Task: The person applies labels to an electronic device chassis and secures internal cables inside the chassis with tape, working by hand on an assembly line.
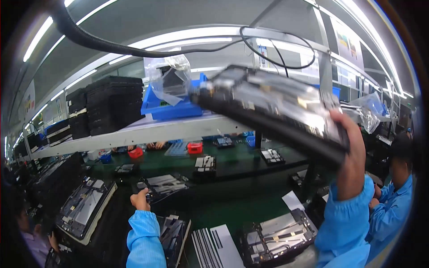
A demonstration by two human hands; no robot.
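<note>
Raised in front of me at the right is a thick black tray (pixel 268 127), tilted and blurred by motion, carrying a silver-and-black electronic assembly (pixel 286 96). My right hand (pixel 353 143) is closed on its right end. Lower down and to the left, my left hand (pixel 140 199) grips the near left edge of a flat device chassis (pixel 167 184), with silver plates and thin cables. Below that, beside my left sleeve, lies another device in a tray (pixel 174 236). A further opened assembly (pixel 281 234) rests on the bench near my right forearm.
White sheets with dark strips (pixel 212 248) lie between the near devices. A shelf (pixel 178 129) crosses ahead, bearing stacked black trays (pixel 114 105) and a blue bin (pixel 172 107). More assemblies (pixel 205 165) sit on the green bench. A co-worker (pixel 395 196) is close at the right.
</note>
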